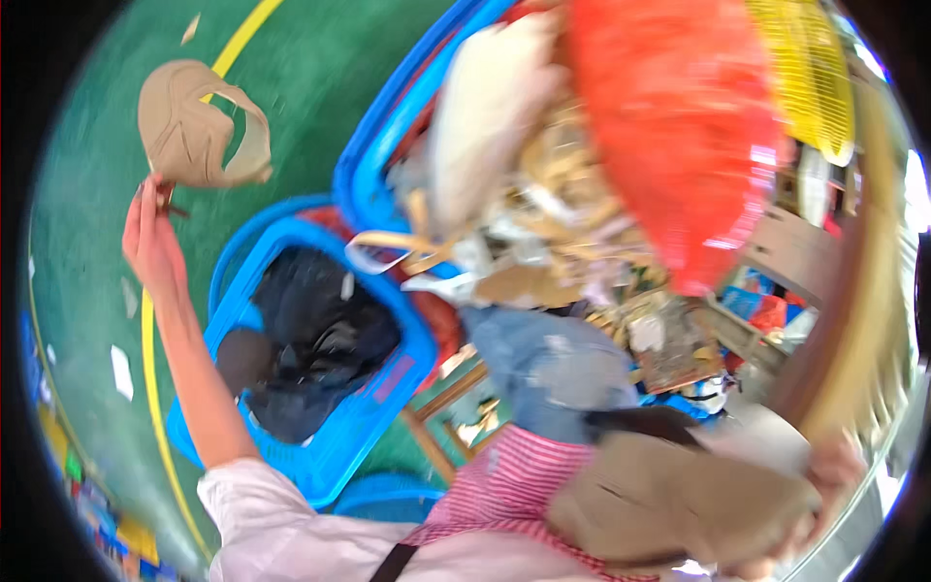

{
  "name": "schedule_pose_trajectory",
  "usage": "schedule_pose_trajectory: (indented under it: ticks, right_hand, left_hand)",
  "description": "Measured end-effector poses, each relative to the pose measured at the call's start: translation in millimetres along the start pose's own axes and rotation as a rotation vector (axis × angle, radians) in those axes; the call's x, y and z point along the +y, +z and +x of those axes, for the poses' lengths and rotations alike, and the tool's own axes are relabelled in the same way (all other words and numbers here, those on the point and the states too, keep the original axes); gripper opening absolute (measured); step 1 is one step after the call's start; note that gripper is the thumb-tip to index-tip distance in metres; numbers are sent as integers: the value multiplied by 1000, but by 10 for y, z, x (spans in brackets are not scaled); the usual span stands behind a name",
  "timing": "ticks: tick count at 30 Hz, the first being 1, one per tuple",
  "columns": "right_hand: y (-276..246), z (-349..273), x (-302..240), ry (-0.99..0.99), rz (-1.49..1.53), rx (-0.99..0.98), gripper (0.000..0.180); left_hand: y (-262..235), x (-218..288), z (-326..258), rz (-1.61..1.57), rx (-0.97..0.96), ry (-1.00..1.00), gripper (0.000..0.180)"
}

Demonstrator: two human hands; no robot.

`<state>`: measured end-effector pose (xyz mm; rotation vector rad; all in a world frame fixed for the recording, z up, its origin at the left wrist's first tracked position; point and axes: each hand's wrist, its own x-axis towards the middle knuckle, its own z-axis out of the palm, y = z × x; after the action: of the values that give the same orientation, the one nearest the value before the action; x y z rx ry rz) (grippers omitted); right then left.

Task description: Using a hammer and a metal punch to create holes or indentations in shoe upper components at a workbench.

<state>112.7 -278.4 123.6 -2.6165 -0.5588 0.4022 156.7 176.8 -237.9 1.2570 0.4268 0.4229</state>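
Note:
My left hand reaches out to the far left over the green floor, its fingers pinched at the lower edge of a beige cap. The cap has an open gap and a strap at one side. At the lower right, my right hand is blurred; its fingers close around the edge of a tan cap-like fabric piece above my lap. Dark and whitish parts show along the top of that piece. Between my arms, a blue basket holds several black cloth pieces, apparently caps.
Ahead stands a large blue tub heaped with tan and white scraps, with a big red bag beside them. A yellow basket is at the upper right. A wooden stool frame stands near my knees. Yellow lines cross the floor.

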Motion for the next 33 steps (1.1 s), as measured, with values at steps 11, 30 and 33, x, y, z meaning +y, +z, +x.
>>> schedule_pose_trajectory:
  ticks: [11, 30, 33]
  right_hand:
    - [-573, -894, -741, -401, 603, 255, 11]
    - [-1379, -3723, 1922, 247, 46, 560, 21]
    - [-1253, -3564, 2133, 78, -165, 699, 28]
  left_hand:
    - [4555, 4042, -1898, -25, -716, 1066, 14]
    - [5043, 3133, -5285, 439, -1648, 531, 16]
    - [4935, 2798, -5371, 316, -1733, 891, 19]
